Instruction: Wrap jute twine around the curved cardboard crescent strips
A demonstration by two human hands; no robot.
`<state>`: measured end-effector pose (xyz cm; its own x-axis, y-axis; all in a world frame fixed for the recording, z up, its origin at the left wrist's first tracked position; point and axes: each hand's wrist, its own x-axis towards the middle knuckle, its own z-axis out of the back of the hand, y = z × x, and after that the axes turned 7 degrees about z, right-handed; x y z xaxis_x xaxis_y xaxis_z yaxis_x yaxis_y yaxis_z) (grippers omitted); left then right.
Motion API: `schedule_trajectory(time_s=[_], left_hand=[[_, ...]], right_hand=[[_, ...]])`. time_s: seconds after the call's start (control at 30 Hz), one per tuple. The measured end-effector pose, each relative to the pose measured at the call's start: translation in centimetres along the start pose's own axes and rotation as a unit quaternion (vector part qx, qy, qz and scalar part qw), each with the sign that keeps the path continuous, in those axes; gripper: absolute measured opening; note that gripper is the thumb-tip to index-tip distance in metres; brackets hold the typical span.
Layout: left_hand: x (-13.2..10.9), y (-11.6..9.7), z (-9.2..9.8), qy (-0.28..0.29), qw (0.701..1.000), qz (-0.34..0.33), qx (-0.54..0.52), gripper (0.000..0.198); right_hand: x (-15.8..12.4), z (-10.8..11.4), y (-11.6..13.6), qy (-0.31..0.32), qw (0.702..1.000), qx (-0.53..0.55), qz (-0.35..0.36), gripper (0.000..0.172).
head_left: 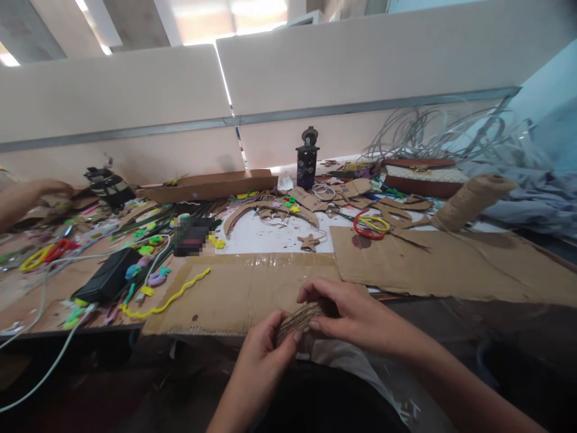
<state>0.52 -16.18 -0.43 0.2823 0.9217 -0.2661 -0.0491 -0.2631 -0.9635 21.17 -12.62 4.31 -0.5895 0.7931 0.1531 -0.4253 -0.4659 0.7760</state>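
My left hand (264,349) and my right hand (356,316) meet low in the middle, in front of the table edge. Between them is a piece wound in brown twine (300,320), pinched by the left thumb and fingers. My right fingers curl over its other end, with the thumb pressed on it; what lies under the winding is hidden. Just beyond them a flat cardboard sheet (261,288) covers the table edge. A cone of brown twine (473,201) lies tilted on the right, and a loose strand runs from it over another cardboard sheet (406,261).
Scissors with red and yellow handles (370,226) lie beyond the cardboard, near a small cardboard star (309,242) and a curved cardboard strip (246,210). A dark bottle (307,162) stands at the back. On the left are a black case (108,275), cables and another person's hand (51,189).
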Motion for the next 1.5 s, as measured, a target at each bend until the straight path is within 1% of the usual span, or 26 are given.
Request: schedule_trajectory(time_s=[0.1,0.17,0.27,0.37,0.47,0.57,0.63,0.7,0.8,0.93,1.13,1.33,1.4,1.5], left_hand=[[-0.1,0.1,0.1,0.001,1.0,0.014,-0.021,0.019],[-0.2,0.0,0.1,0.008,1.0,0.021,-0.001,0.018],[-0.2,-0.4,0.2,0.029,0.998,0.036,0.031,0.017],[0.0,-0.4,0.1,0.044,0.998,0.044,0.007,0.02],[0.3,0.1,0.0,0.044,0.997,0.047,-0.04,0.023],[0.6,0.8,0.1,0.035,0.996,0.058,-0.063,0.027],[0.7,1.0,0.2,0.027,0.995,0.063,-0.073,0.028],[0.7,0.9,0.1,0.019,0.994,0.067,-0.082,0.029],[0.5,0.5,0.0,0.015,0.993,0.07,-0.09,0.03],[0.3,0.1,-0.4,0.016,0.993,0.069,-0.097,0.03],[0.4,0.0,-0.4,0.015,0.994,0.074,-0.081,0.03],[0.4,-0.2,-0.5,0.003,0.992,0.078,-0.1,0.035],[0.5,0.0,-0.5,0.009,0.991,0.078,-0.113,0.039],[0.6,0.3,-0.5,0.019,0.989,0.086,-0.121,0.039]], right_hand=[[0.0,0.2,-0.2,-0.002,1.0,0.004,-0.013,0.032],[-0.2,0.2,-0.4,0.006,1.0,0.017,-0.016,0.033],[-0.3,-0.1,-0.5,0.013,1.0,0.027,-0.004,0.033],[-0.2,-0.3,-0.4,0.013,1.0,0.027,0.007,0.031],[-0.1,-0.1,0.0,-0.017,1.0,-0.009,0.021,0.029],[-0.2,0.1,0.3,-0.07,0.991,-0.079,0.078,0.024],[-0.6,0.1,0.3,-0.086,0.983,-0.118,0.114,0.018],[-1.0,-0.2,0.0,-0.093,0.974,-0.152,0.136,0.014],[-1.4,-0.5,-0.5,-0.101,0.965,-0.185,0.158,0.015],[-1.6,-0.7,-0.6,-0.108,0.961,-0.193,0.164,0.015],[-1.6,-0.6,-0.4,-0.101,0.96,-0.199,0.168,0.014],[-1.3,-0.8,-0.9,-0.127,0.935,-0.243,0.223,0.014],[-1.3,-0.9,-1.0,-0.134,0.931,-0.25,0.23,0.014],[-1.3,-0.9,-1.1,-0.139,0.928,-0.253,0.234,0.015]])
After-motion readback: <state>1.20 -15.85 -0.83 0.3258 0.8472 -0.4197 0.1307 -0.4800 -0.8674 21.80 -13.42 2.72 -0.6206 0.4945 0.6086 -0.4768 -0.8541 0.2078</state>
